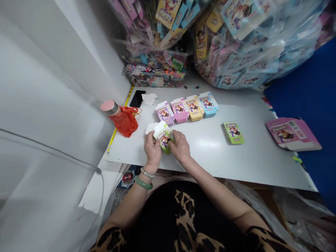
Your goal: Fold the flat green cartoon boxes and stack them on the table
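Between my two hands is a small green printed card box (165,139) with a pale flap raised at its top end. My left hand (152,148) grips its left edge, and my right hand (181,145) closes on its right side. Just beyond stands a row of similar boxes: purple (165,113), pink (179,110), yellow (194,107) and blue (208,104), their flaps up. Another green box (233,133) lies apart to the right. What is inside the held box is hidden.
A bottle in a red bag (123,120), a black phone (137,99) and crumpled tissue (149,99) sit at the left. Large clear bags of flat boxes (244,52) and a full plastic bin (157,75) fill the back. A large pink carton (292,134) overhangs the table's right edge.
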